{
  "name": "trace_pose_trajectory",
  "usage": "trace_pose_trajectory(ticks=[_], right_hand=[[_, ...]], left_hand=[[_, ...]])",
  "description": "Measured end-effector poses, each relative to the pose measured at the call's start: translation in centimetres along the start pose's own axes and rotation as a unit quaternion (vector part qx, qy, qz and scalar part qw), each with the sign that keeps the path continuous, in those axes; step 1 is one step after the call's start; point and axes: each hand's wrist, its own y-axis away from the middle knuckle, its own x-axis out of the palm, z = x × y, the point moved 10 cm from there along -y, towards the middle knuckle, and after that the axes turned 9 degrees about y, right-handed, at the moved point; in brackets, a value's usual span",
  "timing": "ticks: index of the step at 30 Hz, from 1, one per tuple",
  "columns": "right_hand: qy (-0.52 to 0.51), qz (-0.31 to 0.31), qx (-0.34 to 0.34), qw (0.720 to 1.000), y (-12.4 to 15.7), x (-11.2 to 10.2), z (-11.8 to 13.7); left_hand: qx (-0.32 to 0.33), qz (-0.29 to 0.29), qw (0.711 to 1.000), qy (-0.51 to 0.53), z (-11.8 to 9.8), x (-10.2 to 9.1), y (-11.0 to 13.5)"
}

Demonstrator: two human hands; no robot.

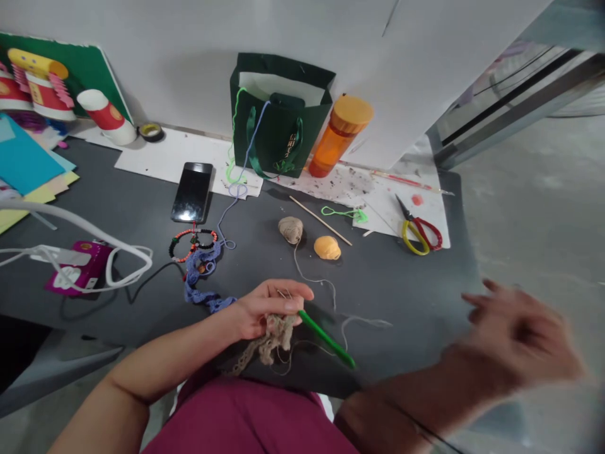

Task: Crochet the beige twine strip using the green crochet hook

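A left hand [267, 309] gripped a green crochet hook [326, 338] and beige lace [274, 334] above the table [401, 302]; the right hand [515, 334] swung open (fingers [477, 299] spread wide, blurred).

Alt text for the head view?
A person's left hand holds a green crochet hook and beige crocheted lace over a dark grey table. The blurred right hand is open at the right. Ahead lie a beige yarn ball, red-and-yellow-handled scissors and a black smartphone.

The left hand [267, 309] holds a green crochet hook [326, 338] and beige crocheted lace [269, 334]; the blurred right hand [515, 334] hovers at the surface's [401, 302] right edge.
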Motion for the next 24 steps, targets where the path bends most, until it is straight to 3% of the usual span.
trace_pose_trajectory(ticks=[3,4,5,7,8,9,10,11,14,24], right_hand=[[-0.018,0.021,-0.072,0.997,1.7,0.1,3.8],[-0.051,0.077,-0.097,0.991,2.4,1.2,5.3],[-0.102,0.17,-0.126,0.972,3.6,3.0,7.0],[-0.209,0.404,-0.133,0.88,7.8,7.0,9.9],[-0.262,0.48,-0.113,0.83,10.0,8.3,10.9],[-0.308,0.517,-0.076,0.795,11.6,9.1,11.4],[-0.346,0.524,-0.036,0.777,12.6,9.7,11.6],[-0.37,0.508,-0.004,0.778,13.3,10.2,11.5],[-0.359,0.453,0.077,0.812,14.6,11.5,9.8],[-0.39,0.413,0.172,0.804,15.7,12.6,8.9]], left_hand=[[0.057,-0.053,0.997,0.008,-1.6,-0.6,-0.1],[0.075,-0.062,0.995,0.005,-2.1,-0.6,0.0],[0.09,-0.071,0.993,0.0,-2.5,-0.7,0.0],[0.109,-0.085,0.99,-0.012,-3.1,-0.8,0.1],[0.116,-0.09,0.989,-0.02,-3.3,-0.8,0.2],[0.122,-0.094,0.988,-0.03,-3.5,-0.8,0.2],[0.131,-0.098,0.986,-0.04,-3.8,-0.8,0.3],[0.142,-0.102,0.983,-0.052,-4.0,-0.8,0.4],[0.178,-0.121,0.973,-0.082,-4.9,-0.8,0.8],[0.233,-0.137,0.949,-0.163,-6.5,-0.3,1.4]])
